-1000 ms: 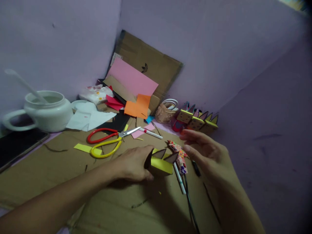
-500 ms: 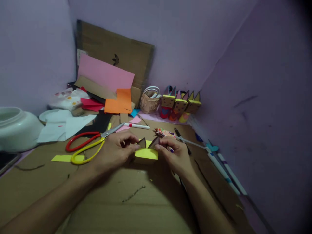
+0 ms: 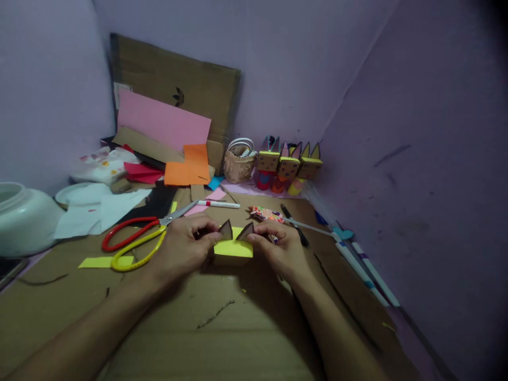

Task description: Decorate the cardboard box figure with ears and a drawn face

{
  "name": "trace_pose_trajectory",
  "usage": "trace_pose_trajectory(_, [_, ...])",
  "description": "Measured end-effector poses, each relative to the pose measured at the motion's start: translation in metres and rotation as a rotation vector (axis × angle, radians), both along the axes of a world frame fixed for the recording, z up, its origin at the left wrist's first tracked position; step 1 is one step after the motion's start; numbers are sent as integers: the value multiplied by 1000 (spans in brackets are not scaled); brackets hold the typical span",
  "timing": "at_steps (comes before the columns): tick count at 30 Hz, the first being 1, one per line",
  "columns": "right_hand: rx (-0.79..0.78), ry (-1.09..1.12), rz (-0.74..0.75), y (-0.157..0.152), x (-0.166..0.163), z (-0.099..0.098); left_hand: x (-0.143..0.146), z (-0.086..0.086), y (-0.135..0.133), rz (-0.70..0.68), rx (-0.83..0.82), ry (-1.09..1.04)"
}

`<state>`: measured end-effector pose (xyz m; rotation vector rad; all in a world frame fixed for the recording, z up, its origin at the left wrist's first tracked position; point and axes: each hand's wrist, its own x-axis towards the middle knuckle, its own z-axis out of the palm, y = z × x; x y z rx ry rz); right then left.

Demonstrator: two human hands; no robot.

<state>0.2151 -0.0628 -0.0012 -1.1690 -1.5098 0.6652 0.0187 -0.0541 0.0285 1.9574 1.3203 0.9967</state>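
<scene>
A small cardboard box with a yellow paper top [image 3: 233,248] stands between my hands, above the cardboard work surface. My left hand [image 3: 193,238] pinches a pointed, dark-edged cardboard ear [image 3: 226,230] at the left of the yellow top. A matching cardboard ear [image 3: 245,232] is pinched at the right by the thumb and fingers of my right hand [image 3: 277,241]. Both ears lean outward a little, their tips up. The fingers hide their outer edges, and I cannot tell whether the ears are fixed to the top.
Scissors with red and yellow handles [image 3: 137,241] lie left of my left hand, by a yellow paper strip [image 3: 105,262]. A marker [image 3: 218,203], a black pen [image 3: 294,225] and a floral packet [image 3: 266,214] lie beyond. Box-headed figures [image 3: 289,166] and a small basket [image 3: 239,163] stand behind.
The box's yellow top has tipped toward me, so more of it shows and less of its front. Both hands keep their pinch on the ears. The whole view has shifted slightly.
</scene>
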Motion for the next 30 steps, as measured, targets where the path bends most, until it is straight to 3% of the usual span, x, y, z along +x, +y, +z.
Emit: trace_pose_trajectory(30, [-9, 7, 16, -1, -1, 4, 1, 1, 0, -17, 6, 2])
